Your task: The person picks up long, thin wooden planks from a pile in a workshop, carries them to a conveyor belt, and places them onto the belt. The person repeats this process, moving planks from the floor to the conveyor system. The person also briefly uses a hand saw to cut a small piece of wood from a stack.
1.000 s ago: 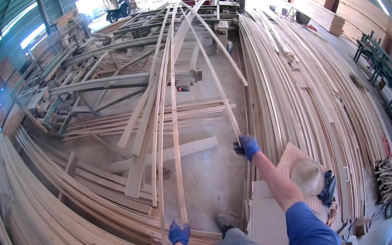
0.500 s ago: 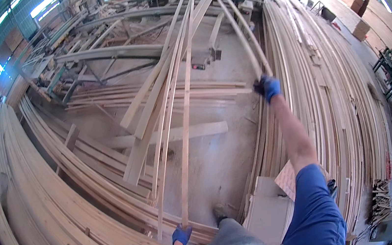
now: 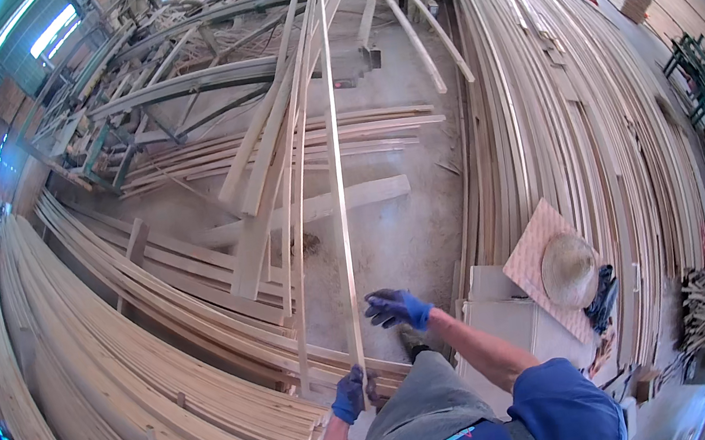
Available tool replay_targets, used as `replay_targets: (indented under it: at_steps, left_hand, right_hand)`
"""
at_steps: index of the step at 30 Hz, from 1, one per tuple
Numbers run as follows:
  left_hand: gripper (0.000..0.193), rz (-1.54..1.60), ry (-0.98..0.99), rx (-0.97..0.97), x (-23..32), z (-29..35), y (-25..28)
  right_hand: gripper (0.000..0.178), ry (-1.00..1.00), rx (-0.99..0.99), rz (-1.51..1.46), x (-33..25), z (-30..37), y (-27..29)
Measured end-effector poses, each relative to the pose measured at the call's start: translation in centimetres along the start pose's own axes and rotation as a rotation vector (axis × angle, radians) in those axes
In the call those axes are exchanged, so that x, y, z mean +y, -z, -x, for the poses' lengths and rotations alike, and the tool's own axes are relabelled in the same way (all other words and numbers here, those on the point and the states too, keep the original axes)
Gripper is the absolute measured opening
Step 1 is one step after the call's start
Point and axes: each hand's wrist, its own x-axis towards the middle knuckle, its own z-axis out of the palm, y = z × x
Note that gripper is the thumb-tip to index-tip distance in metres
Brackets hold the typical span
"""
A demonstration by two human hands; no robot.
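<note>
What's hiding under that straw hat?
The straw hat rests on a flat pinkish sheet, whose corners stick out around it. The hat covers the rest, so whether anything is tucked beneath it cannot be seen.

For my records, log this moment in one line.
Left hand: gripping wooden strip; right hand: open, near strip; straw hat: on pinkish sheet

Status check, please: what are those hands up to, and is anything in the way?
Left hand holds long wooden strip near its end. Right hand open, empty, beside it. Other strips close on the left.
</note>
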Motion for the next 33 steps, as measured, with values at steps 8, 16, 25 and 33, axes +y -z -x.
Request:
replay_targets:
  at_steps: [8, 16, 25, 33]
  left_hand:
    - [0.067, 0.108, -0.082, -0.233, 2.2, 4.9, -3.9]
    - [0.053, 0.288, 0.039, -0.515, -4.6, 8.5, -6.1]
    - [0.043, -0.343, 0.186, -0.767, -10.1, 12.6, -5.6]
    - [0.046, -0.496, 0.011, -0.452, -3.5, 6.1, -8.1]
  right_hand:
    - [0.047, 0.184, 0.157, -0.085, 2.5, 4.4, -12.1]
    - [0.036, 0.251, 0.380, -0.043, 5.4, 13.0, -14.5]
    - [0.040, 0.242, 0.619, 0.173, 15.0, 25.0, -15.1]
    - [0.032, 0.081, 0.604, 0.199, 28.8, 40.3, -20.4]
